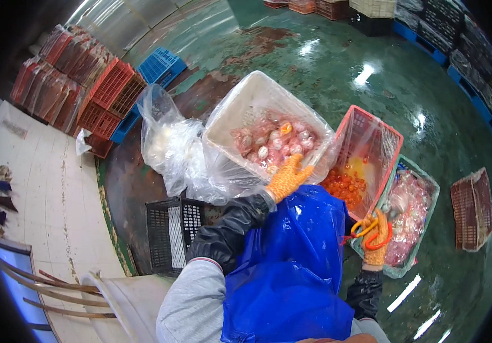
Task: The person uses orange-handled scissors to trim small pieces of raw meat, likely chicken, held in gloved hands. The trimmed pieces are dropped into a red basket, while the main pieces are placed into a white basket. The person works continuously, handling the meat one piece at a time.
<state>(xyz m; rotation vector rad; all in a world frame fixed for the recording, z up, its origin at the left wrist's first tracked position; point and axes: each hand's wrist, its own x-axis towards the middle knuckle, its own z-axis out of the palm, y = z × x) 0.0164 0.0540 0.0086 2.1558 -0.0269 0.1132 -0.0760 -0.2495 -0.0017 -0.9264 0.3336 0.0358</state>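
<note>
My left hand (288, 176), in an orange textured glove, is over the near edge of a white tub (231, 106) lined with clear plastic, its fingers spread. Wet, pinkish-white rounded pieces (263, 153) fill the tub's lower part, with an orange bit among them. To the right, my gloved right hand (375, 251) is closed around a tool with yellow and orange looped handles (380, 239); its working end is hard to make out. That hand is beside a green crate (431, 188) of pinkish, glossy pieces. Between them, a red crate (391, 137) contains shiny orange balls (346, 186) resembling egg yolks.
Bunched clear plastic (177, 151) lies left of the tub, above a black crate (163, 234). At far left stand stacked red crates (109, 86) and blue pallets (160, 66). A brown crate (472, 210) sits on the wet green floor (337, 68) at right.
</note>
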